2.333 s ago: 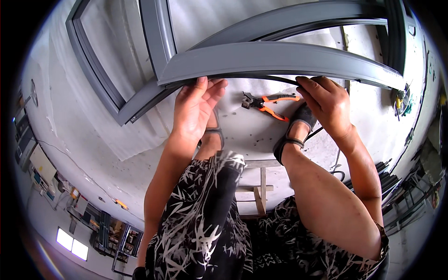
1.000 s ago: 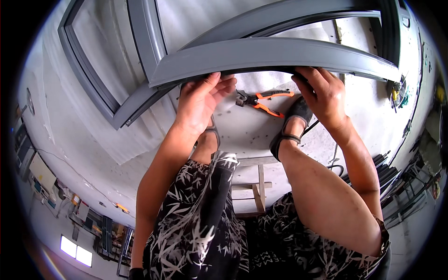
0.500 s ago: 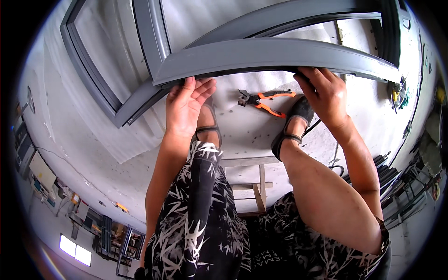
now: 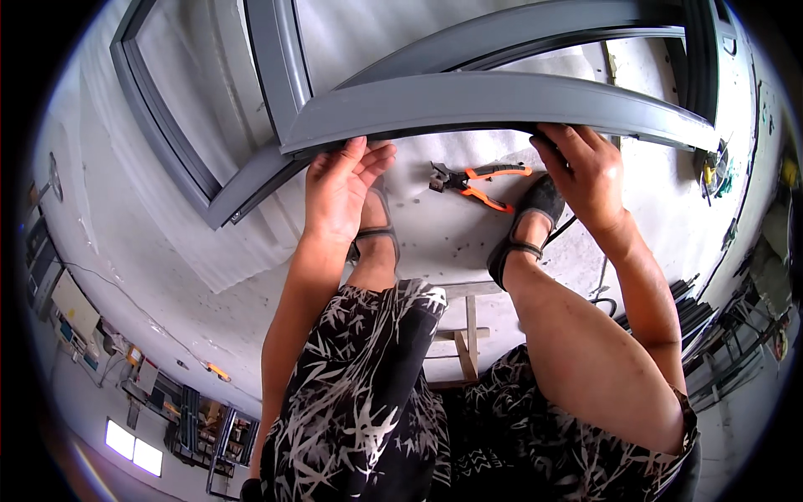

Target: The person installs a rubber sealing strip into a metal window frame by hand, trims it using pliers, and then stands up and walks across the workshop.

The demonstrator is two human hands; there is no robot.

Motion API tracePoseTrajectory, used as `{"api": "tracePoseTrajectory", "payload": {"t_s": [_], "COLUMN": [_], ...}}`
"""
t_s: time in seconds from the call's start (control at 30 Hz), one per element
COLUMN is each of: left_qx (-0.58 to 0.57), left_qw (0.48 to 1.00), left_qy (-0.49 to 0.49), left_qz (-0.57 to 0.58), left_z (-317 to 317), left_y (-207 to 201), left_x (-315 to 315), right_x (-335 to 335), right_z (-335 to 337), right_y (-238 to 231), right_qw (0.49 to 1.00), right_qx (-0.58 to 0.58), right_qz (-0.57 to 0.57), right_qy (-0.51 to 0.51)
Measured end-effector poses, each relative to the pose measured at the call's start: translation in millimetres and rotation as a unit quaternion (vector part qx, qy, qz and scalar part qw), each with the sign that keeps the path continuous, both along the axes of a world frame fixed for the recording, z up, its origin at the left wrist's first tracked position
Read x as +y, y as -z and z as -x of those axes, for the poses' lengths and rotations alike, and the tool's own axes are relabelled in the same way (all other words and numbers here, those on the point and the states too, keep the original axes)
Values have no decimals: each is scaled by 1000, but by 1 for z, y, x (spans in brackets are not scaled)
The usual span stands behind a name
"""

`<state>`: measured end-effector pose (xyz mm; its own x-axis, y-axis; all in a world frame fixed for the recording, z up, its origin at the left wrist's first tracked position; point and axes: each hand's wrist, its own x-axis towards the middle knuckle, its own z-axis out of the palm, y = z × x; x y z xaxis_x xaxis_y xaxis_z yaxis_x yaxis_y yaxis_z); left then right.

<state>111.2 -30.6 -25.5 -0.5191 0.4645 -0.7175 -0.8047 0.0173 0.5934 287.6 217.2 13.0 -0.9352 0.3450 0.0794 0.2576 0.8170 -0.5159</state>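
A grey profile frame (image 4: 493, 99), like a window frame, lies across the far side with a dark strip along its near edge. At that edge, near the left corner joint, my left hand (image 4: 339, 192) is turned palm up. Its thumb touches the underside and its fingers are loosely stretched and apart. Farther right, my right hand (image 4: 590, 171) has its fingers bent against the same edge, gripping it; the fingertips are partly hidden. Orange-and-black pliers (image 4: 468, 179) lie on the floor between my feet, touched by neither hand.
A low wooden stool (image 4: 468, 335) shows between my legs. My dark shoe (image 4: 535, 205) is close to the pliers. Dark bars (image 4: 690, 309) lie at the right, and a cable (image 4: 150, 318) runs over the floor at left. White sheeting (image 4: 209, 243) lies under the frame.
My left hand has shifted slightly to the right along the frame edge. My left knee has swung inward to the right. The right hand and pliers stay nearly the same.
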Motion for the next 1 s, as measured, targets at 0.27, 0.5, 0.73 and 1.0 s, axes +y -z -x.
{"api": "tracePoseTrajectory", "payload": {"t_s": [0.27,0.5,0.73,1.0], "left_qx": [-50,-25,-46,-15], "left_qw": [998,999,998,1000], "left_qy": [29,-11,-28,-16], "left_qz": [-37,24,26,-21], "left_z": [12,16,14,13], "left_y": [-8,-16,-10,-6], "left_x": [-18,-29,-21,-19], "right_x": [-3,-45,-111,-148], "right_z": [-1,-1,86,114], "right_y": [-21,-27,21,31], "right_qw": [993,922,534,488], "right_qx": [-6,-73,-125,-13], "right_qz": [-114,372,811,817], "right_qy": [8,78,205,307]}}
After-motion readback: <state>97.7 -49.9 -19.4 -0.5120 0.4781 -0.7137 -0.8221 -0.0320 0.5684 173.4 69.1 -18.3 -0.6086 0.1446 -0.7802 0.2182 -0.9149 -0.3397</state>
